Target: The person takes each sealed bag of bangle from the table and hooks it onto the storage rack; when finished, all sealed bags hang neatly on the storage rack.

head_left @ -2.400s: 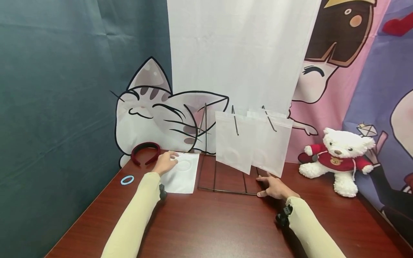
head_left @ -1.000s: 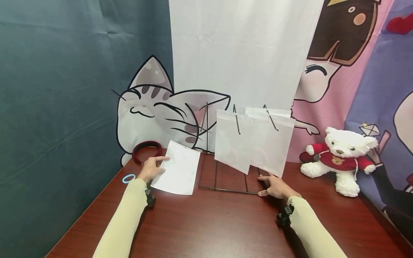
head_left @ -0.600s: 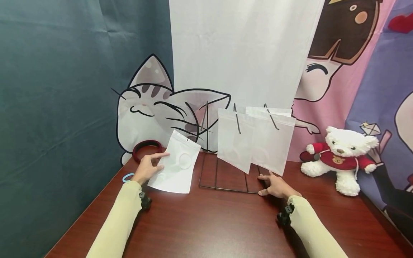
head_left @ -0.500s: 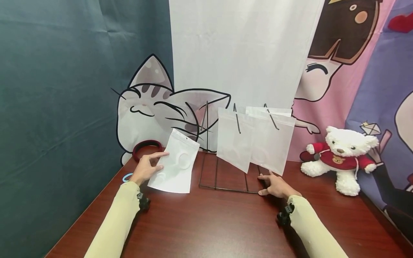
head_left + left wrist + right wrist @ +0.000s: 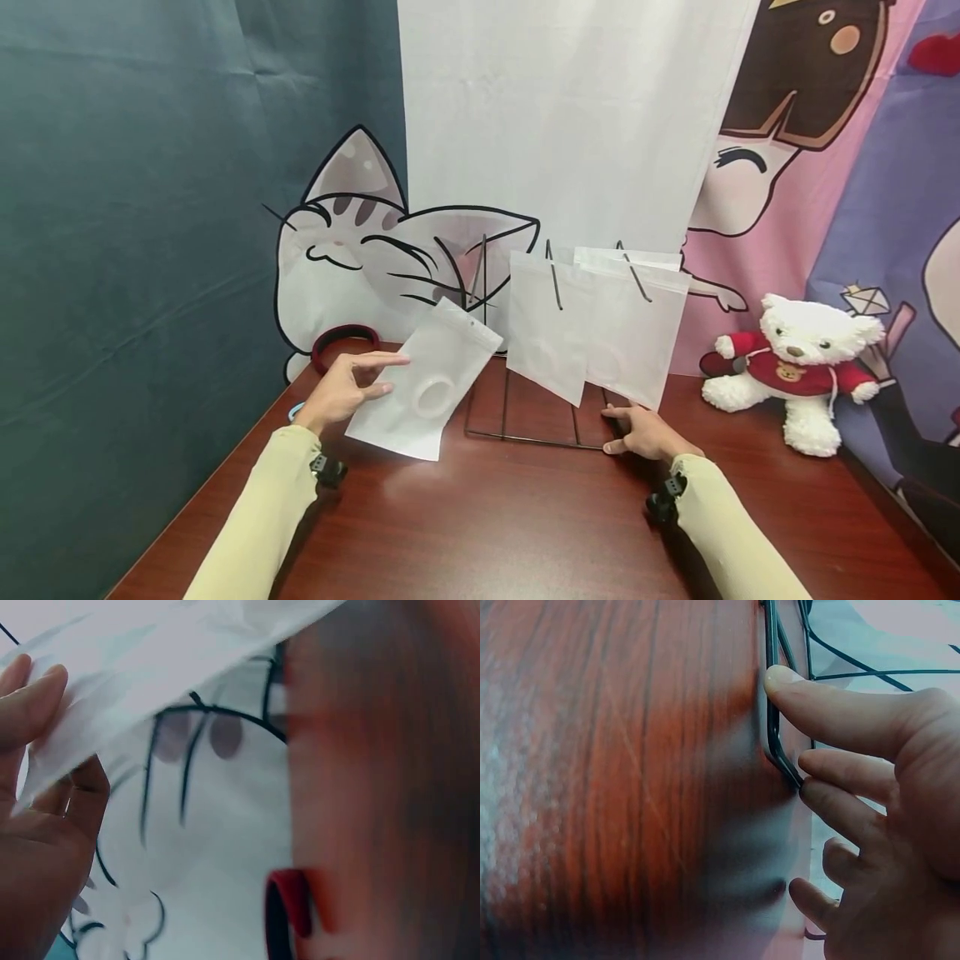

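My left hand (image 5: pixel 351 388) holds a white pouch (image 5: pixel 435 379) by its left edge, lifted off the table and tilted, hang-hole corner up and to the right. A ring shape shows through the pouch. In the left wrist view the pouch (image 5: pixel 150 667) lies across my fingers (image 5: pixel 34 697). My right hand (image 5: pixel 636 430) rests on the front right corner of a black wire rack (image 5: pixel 525 437). The right wrist view shows my thumb (image 5: pixel 832 712) against the rack wire (image 5: pixel 772 742). Two more white pouches (image 5: pixel 546 325) (image 5: pixel 636 333) hang on the rack's hooks.
A dark red headband (image 5: pixel 343 340) lies at the back left of the wooden table (image 5: pixel 487 525). A blue ring (image 5: pixel 294 410) peeks out behind my left wrist. A white teddy bear (image 5: pixel 787 367) sits at the right. Printed cloth backdrops close off the back.
My left hand has picked the pouch up from flat on the table, raised it and swung it toward the rack. My right hand has stayed on the rack's corner.
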Motion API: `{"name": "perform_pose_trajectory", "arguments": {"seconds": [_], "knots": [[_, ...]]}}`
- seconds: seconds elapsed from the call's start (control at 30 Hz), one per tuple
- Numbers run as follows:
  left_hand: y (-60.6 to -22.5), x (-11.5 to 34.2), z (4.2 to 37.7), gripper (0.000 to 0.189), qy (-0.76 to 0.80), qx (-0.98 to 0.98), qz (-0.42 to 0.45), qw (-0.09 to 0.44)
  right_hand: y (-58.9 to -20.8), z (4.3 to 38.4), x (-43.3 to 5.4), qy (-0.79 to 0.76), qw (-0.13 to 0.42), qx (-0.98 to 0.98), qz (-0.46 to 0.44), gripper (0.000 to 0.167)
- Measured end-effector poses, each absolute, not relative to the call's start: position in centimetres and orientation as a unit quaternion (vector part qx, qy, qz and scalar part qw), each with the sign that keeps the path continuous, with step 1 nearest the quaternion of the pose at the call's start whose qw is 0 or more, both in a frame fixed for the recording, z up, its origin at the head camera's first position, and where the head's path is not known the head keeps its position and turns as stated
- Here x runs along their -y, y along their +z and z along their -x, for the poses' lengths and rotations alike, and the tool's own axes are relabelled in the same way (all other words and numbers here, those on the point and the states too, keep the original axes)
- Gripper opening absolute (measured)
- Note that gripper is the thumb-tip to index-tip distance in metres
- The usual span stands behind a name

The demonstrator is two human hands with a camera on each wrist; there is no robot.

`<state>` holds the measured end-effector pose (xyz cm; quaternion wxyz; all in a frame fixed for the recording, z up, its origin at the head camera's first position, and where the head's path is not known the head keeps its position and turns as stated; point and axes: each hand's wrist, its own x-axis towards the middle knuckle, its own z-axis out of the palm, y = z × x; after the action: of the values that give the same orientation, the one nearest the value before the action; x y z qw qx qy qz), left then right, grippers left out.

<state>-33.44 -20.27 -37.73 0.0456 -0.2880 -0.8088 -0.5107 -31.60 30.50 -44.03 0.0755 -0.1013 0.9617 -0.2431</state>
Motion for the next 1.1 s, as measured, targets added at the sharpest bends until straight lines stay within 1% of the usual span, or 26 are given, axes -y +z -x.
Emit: {"name": "perform_pose_trajectory", "arguments": {"seconds": [0.17, 0.33, 0.57, 0.8, 0.9, 1.1], "knots": [[-36.3, 19.3, 32.0, 0.040, -0.531, 0.781, 0.326, 0.038, -43.9, 31.5, -30.5, -0.241, 0.074, -0.962, 0.102, 0.071], [-35.5, 18.6, 30.8, 0.038, -0.550, 0.759, 0.344, 0.051, -43.8, 31.3, -30.5, -0.235, 0.068, -0.964, 0.105, 0.071], [-36.1, 19.1, 30.0, 0.041, -0.625, 0.708, 0.324, 0.058, -43.8, 31.2, -30.5, -0.237, 0.064, -0.963, 0.110, 0.070], [-36.8, 19.5, 30.4, 0.045, -0.659, 0.691, 0.288, 0.071, -43.7, 31.2, -30.6, -0.234, 0.062, -0.963, 0.116, 0.071], [-37.2, 19.4, 30.8, 0.047, -0.666, 0.692, 0.271, 0.063, -43.7, 31.2, -30.6, -0.235, 0.063, -0.963, 0.115, 0.071], [-37.8, 19.1, 31.4, 0.049, -0.688, 0.676, 0.262, 0.035, -43.8, 31.3, -30.5, -0.238, 0.069, -0.963, 0.109, 0.071]]}}
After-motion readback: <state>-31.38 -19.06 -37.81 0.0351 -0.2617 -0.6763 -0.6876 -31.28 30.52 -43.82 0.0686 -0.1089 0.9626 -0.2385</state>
